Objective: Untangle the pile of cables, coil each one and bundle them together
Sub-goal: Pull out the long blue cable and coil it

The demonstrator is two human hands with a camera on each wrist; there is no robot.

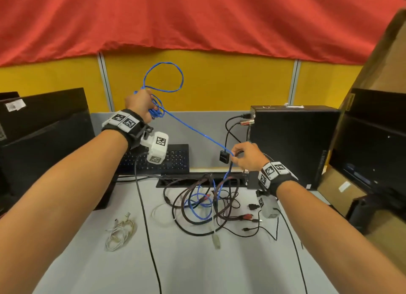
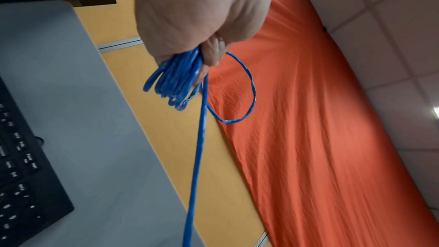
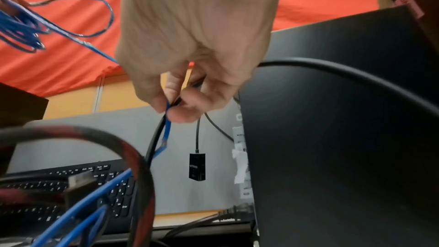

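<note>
A: On the grey counter (image 1: 197,269) the pile (image 1: 204,203) of black, red-black and blue cables lies at the middle, near the slot. A small white cable (image 1: 119,231) lies apart at the near left. Far right stands a black computer (image 1: 292,144), far left a keyboard (image 1: 167,159).

B: And the blue cable (image 1: 193,128)?

A: It runs tight from upper left down to the right. The left hand (image 1: 140,103), raised at the far left, is closed around a bunch of blue loops, and one big loose loop stands above it. The right hand (image 1: 247,157) pinches the same cable lower, with thumb and fingers together on it, just above the pile.

B: What could go wrong from here?

A: I think the rest of the blue cable is not free yet: it passes down into the pile between the dark cables. A hard pull may lift the whole pile or make a knot tighter. Also the big loop may slip from the bunch, because it looks loose.

B: Do the views differ?

A: Yes. The right wrist view shows a black cable (image 3: 154,138) pinched together with the blue one; the head view shows this less clearly. The left wrist view shows many loops packed in the fist.
</note>
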